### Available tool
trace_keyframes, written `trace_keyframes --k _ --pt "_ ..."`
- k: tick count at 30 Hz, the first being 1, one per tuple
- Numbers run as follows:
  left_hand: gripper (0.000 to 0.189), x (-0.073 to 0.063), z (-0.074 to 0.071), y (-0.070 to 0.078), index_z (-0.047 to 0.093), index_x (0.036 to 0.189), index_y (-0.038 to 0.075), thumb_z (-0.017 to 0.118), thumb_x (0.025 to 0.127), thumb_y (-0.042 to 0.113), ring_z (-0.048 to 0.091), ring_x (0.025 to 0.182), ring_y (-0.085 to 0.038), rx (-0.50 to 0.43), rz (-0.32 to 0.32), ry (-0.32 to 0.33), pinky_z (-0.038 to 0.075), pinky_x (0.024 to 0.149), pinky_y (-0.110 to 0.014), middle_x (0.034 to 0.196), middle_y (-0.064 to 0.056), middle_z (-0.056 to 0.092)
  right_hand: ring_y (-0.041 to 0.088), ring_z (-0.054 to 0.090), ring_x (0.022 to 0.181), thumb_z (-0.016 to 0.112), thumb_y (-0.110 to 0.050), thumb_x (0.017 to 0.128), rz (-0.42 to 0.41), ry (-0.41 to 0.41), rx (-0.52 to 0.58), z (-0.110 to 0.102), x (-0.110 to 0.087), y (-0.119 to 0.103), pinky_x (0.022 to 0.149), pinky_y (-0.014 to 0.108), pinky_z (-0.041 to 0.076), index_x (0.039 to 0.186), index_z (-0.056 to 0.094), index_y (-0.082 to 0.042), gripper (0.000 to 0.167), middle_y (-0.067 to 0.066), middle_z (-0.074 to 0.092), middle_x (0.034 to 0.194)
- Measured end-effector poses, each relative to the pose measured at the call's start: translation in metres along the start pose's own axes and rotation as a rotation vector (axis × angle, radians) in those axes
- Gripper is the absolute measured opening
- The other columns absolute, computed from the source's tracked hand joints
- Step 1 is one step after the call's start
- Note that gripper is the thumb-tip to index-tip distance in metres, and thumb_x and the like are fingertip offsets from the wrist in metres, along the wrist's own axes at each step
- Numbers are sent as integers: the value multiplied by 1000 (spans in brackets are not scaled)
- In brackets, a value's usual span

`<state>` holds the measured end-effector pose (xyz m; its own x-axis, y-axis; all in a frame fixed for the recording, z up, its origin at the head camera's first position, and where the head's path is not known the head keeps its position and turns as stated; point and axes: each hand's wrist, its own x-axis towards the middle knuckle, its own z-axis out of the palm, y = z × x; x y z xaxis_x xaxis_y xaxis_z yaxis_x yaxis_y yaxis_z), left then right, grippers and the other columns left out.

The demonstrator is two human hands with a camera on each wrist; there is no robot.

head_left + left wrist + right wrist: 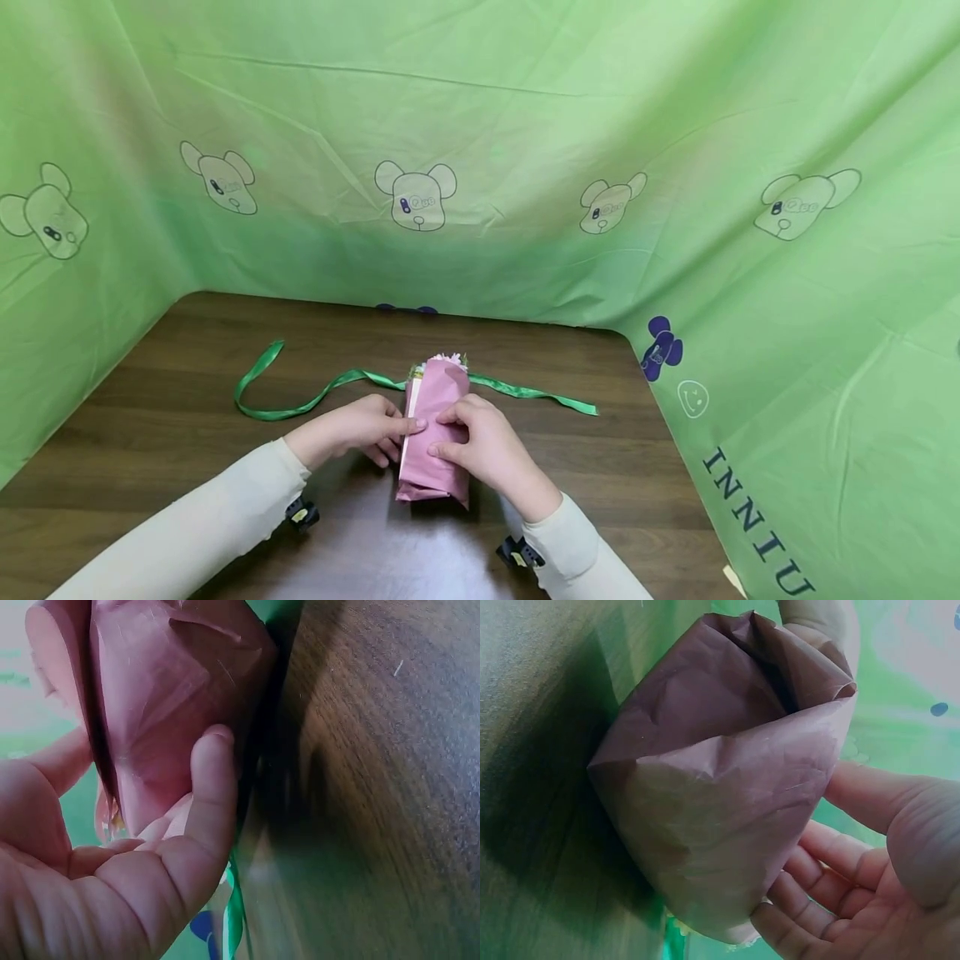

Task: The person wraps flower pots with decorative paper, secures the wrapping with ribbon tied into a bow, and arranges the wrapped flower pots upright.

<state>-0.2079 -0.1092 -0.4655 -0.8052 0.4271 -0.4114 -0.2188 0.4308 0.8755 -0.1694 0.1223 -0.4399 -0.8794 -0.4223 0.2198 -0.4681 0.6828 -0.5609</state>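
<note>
A small flower bouquet wrapped in pink paper (pixel 442 396) lies on the table, its pale flowers (pixel 452 359) showing at the far end. My left hand (pixel 367 425) grips its left side, thumb on top of the paper and fingers low along the side. On the right, my right hand (pixel 487 442) holds the wrap with bent fingers and thumb against the paper. In the right wrist view the near end of the wrap (pixel 720 802) is folded and gapes a little. A green ribbon (pixel 277 414) passes behind the bouquet; whether it runs underneath is hidden.
The brown wooden table (pixel 150 450) carries the ribbon's loose ends, stretched out left and right. A green cloth (pixel 480 100) printed with bear heads encloses the back and both sides. Each sleeve cuff has a small black camera (pixel 302 512) on it.
</note>
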Motion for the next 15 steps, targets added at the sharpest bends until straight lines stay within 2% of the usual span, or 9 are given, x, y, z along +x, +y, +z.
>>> trace_keyframes --k 4,8,11,15 --pt "37 -1 0 2 63 99 -2 70 97 34 71 69 -23 -21 17 -20 62 65 -39 81 -14 73 11 62 97 88 -26 81 6 23 37 1 0 4 89 31 53 107 75 -13 32 -5 67 106" --pt "34 1 1 0 62 98 -2 72 96 31 72 72 -24 -50 24 -13 62 65 -38 81 -13 74 12 62 93 86 -23 83 57 67 92 5 -1 12 84 29 54 106 76 -14 27 -5 67 103" --pt "33 1 3 -1 61 97 -1 73 95 29 73 72 -24 -62 20 3 62 64 -37 80 -13 73 16 63 91 86 -25 82 156 93 141 9 -3 20 82 31 54 104 74 -13 28 -1 65 100" --pt "31 -1 4 -1 61 97 -1 73 95 28 74 75 -26 -79 15 10 62 64 -38 81 -14 74 22 63 88 87 -30 80 369 67 284 10 -5 28 79 35 55 120 64 -2 54 11 63 104"
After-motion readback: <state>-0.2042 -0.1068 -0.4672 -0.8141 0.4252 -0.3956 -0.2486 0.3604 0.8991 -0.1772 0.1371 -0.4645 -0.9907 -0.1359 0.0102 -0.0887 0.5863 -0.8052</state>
